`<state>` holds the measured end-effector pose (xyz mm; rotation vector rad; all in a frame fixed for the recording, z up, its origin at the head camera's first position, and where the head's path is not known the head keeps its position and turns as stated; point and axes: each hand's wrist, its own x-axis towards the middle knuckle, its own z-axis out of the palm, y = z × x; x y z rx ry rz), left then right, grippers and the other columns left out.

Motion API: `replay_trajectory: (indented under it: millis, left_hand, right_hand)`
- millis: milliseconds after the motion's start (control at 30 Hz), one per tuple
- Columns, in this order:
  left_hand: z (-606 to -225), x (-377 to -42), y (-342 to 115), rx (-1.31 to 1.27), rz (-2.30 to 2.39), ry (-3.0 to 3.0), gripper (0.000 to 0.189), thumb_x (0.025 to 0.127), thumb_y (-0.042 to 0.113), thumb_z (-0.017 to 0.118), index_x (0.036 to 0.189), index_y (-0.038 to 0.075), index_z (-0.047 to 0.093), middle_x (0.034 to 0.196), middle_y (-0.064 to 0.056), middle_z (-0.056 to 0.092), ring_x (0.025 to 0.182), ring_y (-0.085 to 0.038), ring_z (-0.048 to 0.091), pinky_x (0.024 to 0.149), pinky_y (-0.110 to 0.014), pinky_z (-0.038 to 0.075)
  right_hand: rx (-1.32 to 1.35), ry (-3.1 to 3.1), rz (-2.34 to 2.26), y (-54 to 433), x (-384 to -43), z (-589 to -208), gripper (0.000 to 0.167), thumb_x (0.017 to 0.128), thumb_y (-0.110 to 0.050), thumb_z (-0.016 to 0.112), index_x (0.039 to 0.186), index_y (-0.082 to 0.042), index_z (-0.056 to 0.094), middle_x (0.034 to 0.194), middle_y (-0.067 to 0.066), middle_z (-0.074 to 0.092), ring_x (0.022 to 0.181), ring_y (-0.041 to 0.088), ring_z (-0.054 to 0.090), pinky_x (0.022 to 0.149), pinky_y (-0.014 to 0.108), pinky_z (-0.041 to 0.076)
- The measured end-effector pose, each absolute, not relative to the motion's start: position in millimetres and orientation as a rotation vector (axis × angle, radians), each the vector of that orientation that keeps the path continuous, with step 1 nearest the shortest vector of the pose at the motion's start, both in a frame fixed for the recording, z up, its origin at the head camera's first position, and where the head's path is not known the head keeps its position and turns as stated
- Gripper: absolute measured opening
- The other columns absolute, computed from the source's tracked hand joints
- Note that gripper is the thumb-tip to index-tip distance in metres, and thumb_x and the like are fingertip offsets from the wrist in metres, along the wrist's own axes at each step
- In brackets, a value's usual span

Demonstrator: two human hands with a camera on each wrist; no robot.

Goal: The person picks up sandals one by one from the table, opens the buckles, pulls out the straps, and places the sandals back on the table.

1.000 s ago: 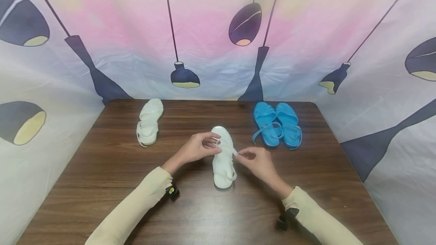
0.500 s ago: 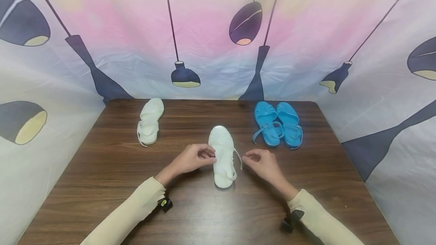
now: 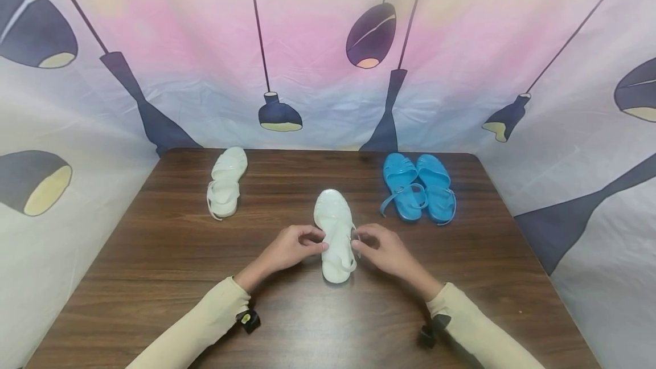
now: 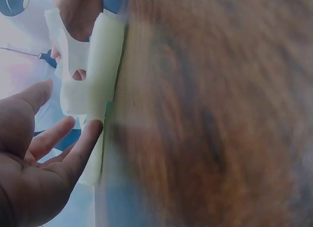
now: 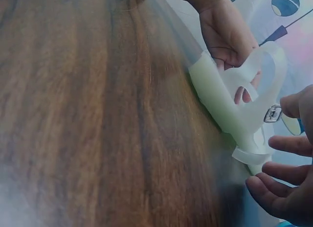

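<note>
A white sandal [image 3: 335, 224] lies sole down at mid-table, its toe pointing away from me. My left hand [image 3: 294, 246] is at its left side; in the left wrist view, relaxed fingertips [image 4: 95, 126] touch or nearly touch the sole's edge. My right hand [image 3: 381, 249] is at the other side. In the right wrist view, its thumb is beside the metal buckle [image 5: 273, 113], and the loose strap end [image 5: 250, 156] hangs close to the spread fingers [image 5: 288, 145]. Neither hand visibly grips anything. The strap is partly hidden behind the right fingers in the head view.
Another white sandal [image 3: 225, 181] sits at the back left of the brown wooden table [image 3: 154, 278]. Two blue sandals [image 3: 405, 187] stand side by side at the back right. A patterned cloth [image 3: 318, 44] with lamp pictures hangs behind and beside the table.
The right hand let go of the strap, which dropped beside the sandal, then moved back in to its side. The left hand slid from the front straps down toward the middle of the sandal.
</note>
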<state>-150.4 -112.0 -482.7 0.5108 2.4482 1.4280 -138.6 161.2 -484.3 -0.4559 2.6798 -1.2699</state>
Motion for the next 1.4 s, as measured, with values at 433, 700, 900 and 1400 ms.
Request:
replay_trajectory:
  millis: [433, 700, 900, 1400]
  left_hand:
    - [-487, -152, -112, 0.583, 1.349, 2.397, 0.033, 0.094, 0.032, 0.076, 0.117, 0.008, 0.075, 0.118, -0.008, 0.074, 0.104, -0.016, 0.071, 0.087, -0.034, 0.058]
    - [-484, -151, -110, 0.619, 1.338, 2.411, 0.027, 0.092, 0.027, 0.078, 0.111, 0.007, 0.076, 0.111, -0.006, 0.075, 0.105, -0.018, 0.071, 0.089, -0.034, 0.058]
    - [-483, -149, -108, 0.623, 1.409, 2.354, 0.027, 0.093, 0.021, 0.077, 0.112, 0.003, 0.074, 0.112, -0.011, 0.075, 0.105, -0.022, 0.072, 0.087, -0.031, 0.059]
    - [-477, -147, -112, 0.587, 1.574, 2.309, 0.035, 0.093, 0.012, 0.076, 0.12, -0.007, 0.069, 0.118, -0.022, 0.071, 0.105, -0.029, 0.073, 0.084, -0.028, 0.06]
  right_hand:
    - [-0.649, 2.614, -1.064, 158, -141, -487, 0.044, 0.106, -0.039, 0.054, 0.134, -0.008, 0.067, 0.145, 0.016, 0.058, 0.135, 0.037, 0.05, 0.112, 0.059, 0.038]
    - [-0.592, 2.542, -1.17, 156, -141, -486, 0.037, 0.101, -0.03, 0.064, 0.131, -0.008, 0.069, 0.143, 0.017, 0.059, 0.135, 0.039, 0.051, 0.111, 0.06, 0.04]
    - [-0.567, 2.518, -1.275, 156, -142, -489, 0.036, 0.098, -0.025, 0.071, 0.129, -0.007, 0.07, 0.141, 0.016, 0.061, 0.135, 0.036, 0.053, 0.112, 0.056, 0.041]
    - [-0.276, 2.014, -1.826, 146, -141, -485, 0.045, 0.093, -0.009, 0.075, 0.135, 0.002, 0.063, 0.154, 0.022, 0.044, 0.136, 0.04, 0.05, 0.09, 0.042, 0.058]
